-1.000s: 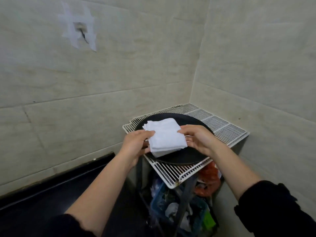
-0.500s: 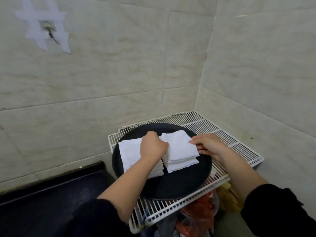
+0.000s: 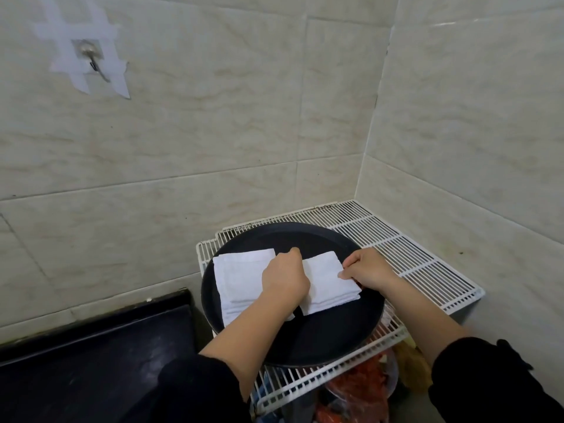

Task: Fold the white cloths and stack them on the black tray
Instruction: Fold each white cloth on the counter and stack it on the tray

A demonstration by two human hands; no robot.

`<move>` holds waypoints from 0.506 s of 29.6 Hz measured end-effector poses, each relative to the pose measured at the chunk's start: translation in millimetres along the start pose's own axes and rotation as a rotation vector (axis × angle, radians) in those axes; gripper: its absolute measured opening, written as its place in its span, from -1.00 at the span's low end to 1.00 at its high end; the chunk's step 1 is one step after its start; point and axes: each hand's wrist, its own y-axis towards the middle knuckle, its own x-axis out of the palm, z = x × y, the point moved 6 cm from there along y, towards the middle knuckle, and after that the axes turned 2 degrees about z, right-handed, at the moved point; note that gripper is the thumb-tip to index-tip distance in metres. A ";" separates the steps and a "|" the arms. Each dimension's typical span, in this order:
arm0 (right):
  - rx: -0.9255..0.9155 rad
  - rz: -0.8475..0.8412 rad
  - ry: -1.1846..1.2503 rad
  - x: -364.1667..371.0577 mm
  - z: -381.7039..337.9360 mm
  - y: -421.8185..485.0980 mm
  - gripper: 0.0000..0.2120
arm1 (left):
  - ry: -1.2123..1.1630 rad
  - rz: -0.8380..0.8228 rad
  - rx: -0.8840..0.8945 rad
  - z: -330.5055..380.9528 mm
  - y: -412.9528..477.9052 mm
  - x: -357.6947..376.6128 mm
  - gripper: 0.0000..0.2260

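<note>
A round black tray lies on a white wire rack in the wall corner. Two piles of folded white cloths sit on it side by side: a left stack and a right stack. My left hand is over the gap between them, fingers curled down onto the left edge of the right stack. My right hand pinches that stack's right edge with thumb and fingers. Part of the left stack is hidden under my left forearm.
Tiled walls close in behind and to the right. A black counter lies at lower left. Under the rack are coloured bags and clutter. A taped hook hangs on the wall at upper left.
The cloths I carried above the tray a second ago now rest on it as the right stack. Both hands have stayed on its edges, shifting only a little.
</note>
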 end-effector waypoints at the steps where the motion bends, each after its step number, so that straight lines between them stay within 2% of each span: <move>1: -0.010 0.016 -0.039 1.7 -1.3 0.5 -0.85 | 0.027 -0.008 0.010 0.7 -0.4 0.3 -0.75; 4: -0.034 0.068 -0.158 3.7 -5.9 -0.8 -0.74 | 0.109 -0.020 0.058 4.6 -1.1 2.7 -0.80; 8: -0.125 0.139 -0.287 3.7 -19.5 -2.6 -0.81 | 0.110 -0.001 0.082 8.7 -2.2 3.8 -0.82; 15: -0.299 0.239 -0.130 5.0 -68.9 -21.4 -0.87 | -0.109 0.183 0.088 -10.6 -10.0 -44.8 -0.78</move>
